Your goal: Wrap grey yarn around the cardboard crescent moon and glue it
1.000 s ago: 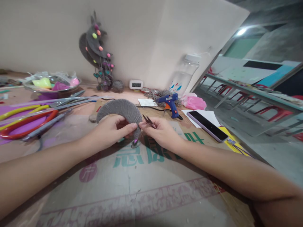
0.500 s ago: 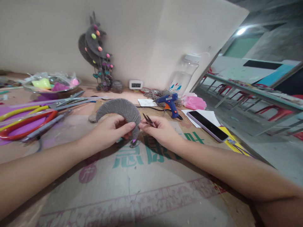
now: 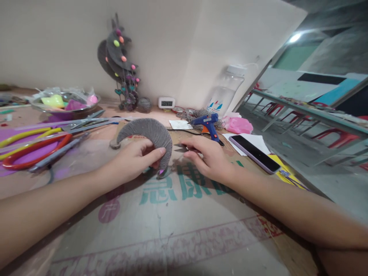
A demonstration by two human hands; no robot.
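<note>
My left hand point(image 3: 140, 155) is closed around the inner side of a crescent point(image 3: 149, 132) wound in grey yarn, thumb on its front face. A small purple patch shows at the crescent's lower tip. To the right, apart from the crescent, my right hand point(image 3: 207, 155) grips small thread snips point(image 3: 180, 148). Their pointed blades stick out to the left between thumb and forefinger; the handle part is hidden in the palm. A thin strand seems to lie near my right fingertips, too blurred to be sure.
Behind stand a blue glue gun point(image 3: 208, 123), white timer point(image 3: 166, 102), yarn ball point(image 3: 144, 104) and clear bottle point(image 3: 225, 90). A decorated grey crescent point(image 3: 119, 53) hangs on the wall. Left are a metal bowl point(image 3: 64, 111) and red-handled scissors point(image 3: 37, 153); right, a phone point(image 3: 254, 153). Printed cardboard point(image 3: 161, 234) covers the table.
My right hand has drawn away from the crescent to the right, and the snips have turned from pointing up-left to lying nearly flat. My left hand keeps its hold on the crescent.
</note>
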